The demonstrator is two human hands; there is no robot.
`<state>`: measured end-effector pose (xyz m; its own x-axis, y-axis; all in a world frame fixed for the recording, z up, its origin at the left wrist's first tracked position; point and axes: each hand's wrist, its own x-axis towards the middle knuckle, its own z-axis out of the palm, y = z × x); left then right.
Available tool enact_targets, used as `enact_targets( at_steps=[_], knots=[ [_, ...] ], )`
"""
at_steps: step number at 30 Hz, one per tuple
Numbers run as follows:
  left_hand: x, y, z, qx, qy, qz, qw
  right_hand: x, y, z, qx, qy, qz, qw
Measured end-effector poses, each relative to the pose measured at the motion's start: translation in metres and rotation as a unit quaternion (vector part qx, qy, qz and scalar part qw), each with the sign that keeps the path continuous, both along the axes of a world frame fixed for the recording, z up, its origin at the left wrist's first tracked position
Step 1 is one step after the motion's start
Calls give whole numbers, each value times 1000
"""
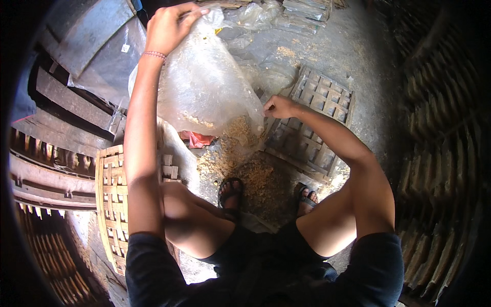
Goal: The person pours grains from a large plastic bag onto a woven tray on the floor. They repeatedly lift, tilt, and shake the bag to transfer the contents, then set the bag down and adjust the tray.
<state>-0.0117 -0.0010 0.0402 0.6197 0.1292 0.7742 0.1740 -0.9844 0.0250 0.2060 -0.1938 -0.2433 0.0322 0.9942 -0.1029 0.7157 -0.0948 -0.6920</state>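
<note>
My left hand [170,27] is raised at the top of the view, pinching the upper end of a large clear plastic bag [203,76]. The bag hangs down in front of me, and its wide lower part lies over a heap of pale brown, crumbly material [238,130]. Beside the bag's right edge is my right hand [280,106], its fingers curled onto the plastic. More loose crumbs [257,176] are spread on the floor between my sandalled feet. A piece of red plastic [197,139] shows under the bag's lower left edge.
A woven bamboo rack [318,122] lies on the floor at the right. Another bamboo rack [111,207] stands by my left arm. Crumpled plastic sheets [253,17] and a stack of flat pieces [307,13] are at the back. Slatted racks [433,161] line the far right.
</note>
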Motion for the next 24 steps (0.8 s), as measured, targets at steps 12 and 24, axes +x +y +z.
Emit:
enact_targets(
  at_steps=[12, 24],
  knots=[
    [6, -5, 1, -20, 3, 25, 999, -26, 43, 37, 61, 53, -107, 991],
    [-5, -7, 17, -58, -29, 23, 998, -34, 28, 36, 310, 120, -94, 939]
  ],
)
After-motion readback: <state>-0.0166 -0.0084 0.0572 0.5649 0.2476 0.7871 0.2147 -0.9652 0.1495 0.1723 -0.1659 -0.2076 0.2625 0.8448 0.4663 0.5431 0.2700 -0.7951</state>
